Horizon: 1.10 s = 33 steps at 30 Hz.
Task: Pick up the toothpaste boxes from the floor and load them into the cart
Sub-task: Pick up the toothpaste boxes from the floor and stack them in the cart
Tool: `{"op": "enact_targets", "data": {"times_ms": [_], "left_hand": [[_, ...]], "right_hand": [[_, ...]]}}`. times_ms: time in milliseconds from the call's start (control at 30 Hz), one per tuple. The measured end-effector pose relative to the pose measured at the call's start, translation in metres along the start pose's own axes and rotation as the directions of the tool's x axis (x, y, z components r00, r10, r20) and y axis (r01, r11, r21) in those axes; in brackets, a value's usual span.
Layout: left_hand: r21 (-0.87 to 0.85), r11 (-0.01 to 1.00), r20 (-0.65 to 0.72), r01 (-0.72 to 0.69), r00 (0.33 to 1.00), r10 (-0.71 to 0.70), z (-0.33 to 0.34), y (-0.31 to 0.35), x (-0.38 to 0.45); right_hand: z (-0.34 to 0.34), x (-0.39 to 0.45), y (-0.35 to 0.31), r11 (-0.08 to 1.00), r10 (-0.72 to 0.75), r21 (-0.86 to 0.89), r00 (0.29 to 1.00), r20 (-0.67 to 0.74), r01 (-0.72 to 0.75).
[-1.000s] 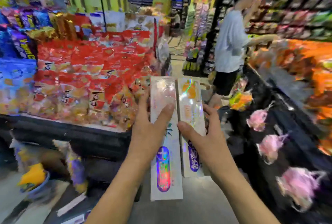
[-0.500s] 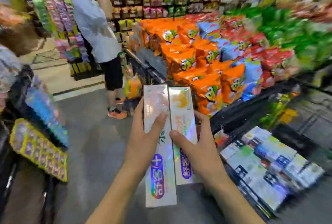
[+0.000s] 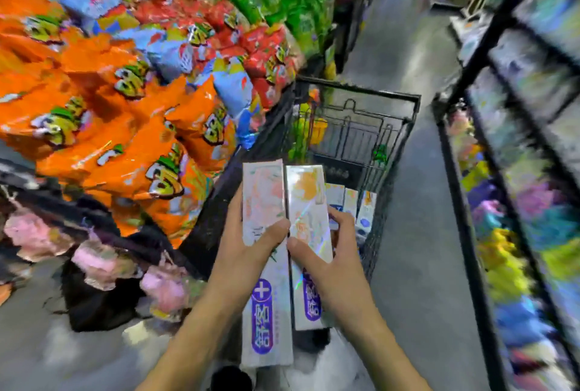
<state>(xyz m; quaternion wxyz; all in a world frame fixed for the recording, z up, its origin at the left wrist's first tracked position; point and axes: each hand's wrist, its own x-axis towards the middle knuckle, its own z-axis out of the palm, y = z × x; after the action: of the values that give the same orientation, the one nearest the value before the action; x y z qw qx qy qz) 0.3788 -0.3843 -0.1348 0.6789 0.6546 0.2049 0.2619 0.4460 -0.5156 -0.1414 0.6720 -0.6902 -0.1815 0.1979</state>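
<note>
Two toothpaste boxes held upright side by side, edges touching, just before the near end of the cart (image 3: 357, 127): left box (image 3: 266, 265) gripped in the left hand (image 3: 241, 262), thumb across its face, fingers curled behind; right box (image 3: 309, 233) gripped in the right hand (image 3: 332, 268), thumb on its face, fingers wrapped round its far edge. More boxes (image 3: 351, 205) already lying in the cart basket. Snack bags (image 3: 125, 108) heaped close on the left, touching the cart's side; shelves (image 3: 518, 171) to the right, with open grey floor (image 3: 417, 233) between.
</note>
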Motion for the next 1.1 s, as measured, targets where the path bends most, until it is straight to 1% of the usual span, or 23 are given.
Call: {"op": "enact_targets", "data": {"times_ms": [100,167,200,267,367,433,500,600,667,733,800,900,1033,1100], "left_hand": [[0.007,0.999,0.123,0.041,0.991,-0.042,0.017,-0.020,0.052],[0.042,0.998,0.201,0.056,0.978,-0.063,0.025,-0.035,0.085],[0.058,0.994,0.235,0.090,0.967,-0.102,0.030,-0.045,0.103],[0.106,0.980,0.275,0.171,0.942,-0.194,0.042,-0.068,0.131],[0.187,0.962,0.296,0.201,0.922,-0.251,0.063,-0.103,0.160],[0.230,0.946,0.318,0.230,0.901,-0.296,0.075,-0.127,0.170],[0.257,0.931,0.305,0.260,0.892,-0.334,0.084,-0.158,0.179],[0.257,0.916,0.221,0.309,0.903,-0.367,0.098,-0.218,0.190],[0.285,0.889,0.154,0.359,0.898,-0.412,0.105,-0.258,0.194],[0.323,0.862,0.122,0.392,0.886,-0.448,0.113,-0.295,0.193],[0.408,0.823,0.102,0.394,0.876,-0.471,0.121,-0.329,0.194],[0.527,0.748,0.076,0.403,0.855,-0.513,0.131,-0.366,0.193],[0.602,0.717,0.039,0.351,0.884,-0.465,0.132,-0.393,0.189],[0.632,0.704,0.055,0.324,0.887,-0.458,0.130,-0.396,0.188]], "right_hand": [[-0.009,0.038,0.022,0.999,0.038,0.017,0.984,-0.172,-0.036],[-0.014,0.060,0.033,0.998,0.064,0.012,0.958,-0.281,-0.064],[-0.017,0.070,0.042,0.997,0.079,0.002,0.940,-0.330,-0.083],[-0.025,0.083,0.057,0.990,0.133,0.011,0.897,-0.421,-0.142],[-0.040,0.098,0.078,0.977,0.187,0.006,0.849,-0.493,-0.212],[-0.048,0.107,0.097,0.966,0.220,0.001,0.823,-0.524,-0.258],[-0.055,0.118,0.123,0.946,0.278,0.009,0.794,-0.541,-0.325],[-0.059,0.132,0.167,0.920,0.349,0.039,0.767,-0.538,-0.391],[-0.059,0.144,0.198,0.895,0.400,0.045,0.754,-0.521,-0.444],[-0.061,0.150,0.235,0.876,0.437,0.057,0.738,-0.515,-0.479],[-0.062,0.152,0.270,0.863,0.456,0.065,0.717,-0.528,-0.501],[-0.062,0.155,0.302,0.860,0.440,0.025,0.715,-0.543,-0.510],[-0.061,0.153,0.327,0.874,0.413,0.028,0.712,-0.567,-0.485],[-0.061,0.148,0.333,0.868,0.425,0.036,0.703,-0.570,-0.496]]}}
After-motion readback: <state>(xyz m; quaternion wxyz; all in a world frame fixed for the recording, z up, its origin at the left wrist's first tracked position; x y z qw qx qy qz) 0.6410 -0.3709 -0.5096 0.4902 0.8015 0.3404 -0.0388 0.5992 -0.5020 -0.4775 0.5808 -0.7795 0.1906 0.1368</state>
